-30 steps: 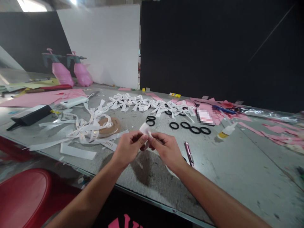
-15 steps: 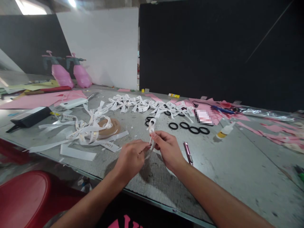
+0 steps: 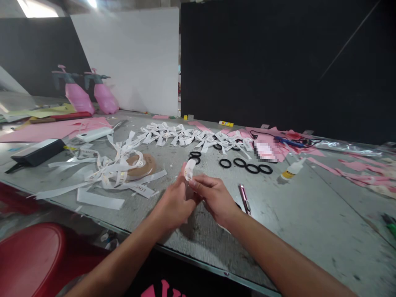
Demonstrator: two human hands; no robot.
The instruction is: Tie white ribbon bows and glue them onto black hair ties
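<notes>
A looped white ribbon (image 3: 189, 169) with gold print stands up between my hands, low over the table's front part. My left hand (image 3: 178, 201) has its fingers closed around the lower part of the ribbon, its index finger pointing up beside the loop. From the other side my right hand (image 3: 214, 194) pinches the ribbon between thumb and fingers. The lower ribbon ends are hidden by the hands. Just beyond the loop lie black rings (image 3: 194, 154), and more black rings (image 3: 253, 168) sit to the right. A pink pen-like tool (image 3: 244, 199) rests beside my right wrist.
Several white ribbon bows (image 3: 173, 134) spread across the back. At left lie loose ribbon and a brown ribbon roll (image 3: 148, 163). A glue bottle (image 3: 293, 170) stands at right. Pink spray bottles (image 3: 105, 98) stand far left; a red stool (image 3: 29, 260) is below the table edge.
The ribbon loop has shifted left and a little lower. My left hand has moved up against it, index finger now raised, and my right hand has come closer to the left.
</notes>
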